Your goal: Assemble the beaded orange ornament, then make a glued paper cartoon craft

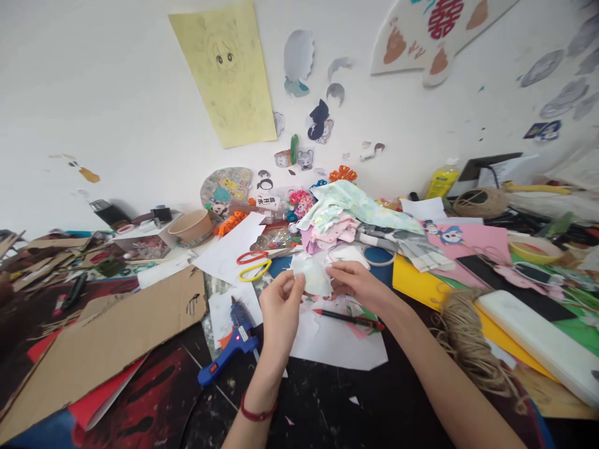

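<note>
A small, pale greenish-white piece of thin cloth or paper [312, 276] is held up over the table between my hands. My left hand [283, 308] pinches its left edge between thumb and finger. On the other side, the curled fingers of my right hand [352, 282] grip the right edge, their tips partly hidden. Below lie a white paper sheet [337, 346] and a black and red pen [349, 317]. A blue hot glue gun [229, 355], its small light glowing, rests left of my left wrist. Red-handled scissors [253, 256] and yellow-handled scissors [255, 270] lie behind it.
Folded patterned cloth [358, 202] is heaped against the wall. Cardboard [121, 343] covers the left side. To the right are a twine bundle [472, 337], a long white case [538, 343] and yellow sheets [414, 280]. A tape roll [378, 254] sits beyond my right hand.
</note>
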A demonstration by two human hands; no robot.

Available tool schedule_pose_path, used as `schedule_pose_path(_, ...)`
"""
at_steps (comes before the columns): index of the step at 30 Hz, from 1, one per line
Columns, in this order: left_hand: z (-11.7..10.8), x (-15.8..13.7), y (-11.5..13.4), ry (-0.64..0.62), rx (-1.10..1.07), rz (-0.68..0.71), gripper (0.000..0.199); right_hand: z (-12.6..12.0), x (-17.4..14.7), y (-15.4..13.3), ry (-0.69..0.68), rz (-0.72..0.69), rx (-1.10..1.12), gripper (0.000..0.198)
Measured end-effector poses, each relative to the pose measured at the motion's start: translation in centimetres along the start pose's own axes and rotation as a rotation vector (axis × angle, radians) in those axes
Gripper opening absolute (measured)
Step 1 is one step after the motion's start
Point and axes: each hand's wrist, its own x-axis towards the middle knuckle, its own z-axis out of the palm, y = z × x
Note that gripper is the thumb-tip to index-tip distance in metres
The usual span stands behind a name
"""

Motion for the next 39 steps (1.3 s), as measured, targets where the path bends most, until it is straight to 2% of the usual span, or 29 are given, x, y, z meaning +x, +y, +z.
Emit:
schedule_pose_path(3, 0.2, 0.0, 0.6, -0.052, -0.047, 0.026, 0.021, 0.2, 0.2, 0.3, -0.011, 0.028, 0.019, 0.039)
schedule_pose_path(7, 0.5, -0.1, 2.5, -0.151, -0.162, 0.049, 0.020, 0.3, 0.3, 0.8, -0.099, 0.025, 0.039, 0.034)
schedule_pose_path(9, 0.5, -0.1, 2.7, -0.157, -0.169, 0.043, 0.020, 0.3, 0.3, 1.0, -0.120, 0.040, 0.061, 0.035)
schedule_pose_path(15, -0.3, 0.3, 1.9, -0.022, -0.080, 0.102, 0.019, 0.1, 0.4, 1.4, -0.034, 0.120, 0.049, 0.038)
schedule_pose_path(20, -1.6, 1.5, 3.5, 0.159, -0.031, 0.252, 0.017, 0.0, 0.5, 1.4, -0.019, 0.171, 0.044, 0.032)
schedule_pose_path(22, -2.2, 2.1, 4.2, 0.170, 0.007, 0.291, 0.017, -0.1, 0.5, 1.4, -0.021, 0.180, 0.038, 0.030)
schedule_pose_path(24, -2.4, 2.5, 4.5, 0.108, 0.081, 0.322, 0.018, -0.1, 0.4, 1.4, -0.037, 0.188, 0.027, 0.029)
schedule_pose_path(27, -2.0, 2.9, 4.2, 0.001, 0.317, 0.410, 0.016, 0.1, 0.1, 1.4, -0.083, 0.203, 0.013, 0.029)
schedule_pose_path(29, -1.6, 2.9, 3.5, -0.060, 0.491, 0.550, 0.017, 0.5, -0.2, 1.3, -0.107, 0.200, 0.019, 0.030)
schedule_pose_path(32, -2.1, 2.4, 2.1, -0.327, 0.709, 0.841, 0.024, 1.0, -0.3, 1.0, -0.094, 0.165, 0.062, 0.030)
schedule_pose_path(34, -3.1, 2.0, 1.2, -0.480, 0.820, 0.980, 0.027, 1.1, -0.2, 0.9, -0.089, 0.153, 0.081, 0.030)
schedule_pose_path(36, -4.3, 1.6, 0.6, -0.497, 0.872, 1.037, 0.027, 0.9, -0.1, 1.0, -0.109, 0.167, 0.078, 0.031)
schedule_pose_path(39, -5.3, 1.5, 0.0, -0.411, 0.874, 1.012, 0.027, 0.5, 0.0, 1.2, -0.154, 0.188, 0.057, 0.032)
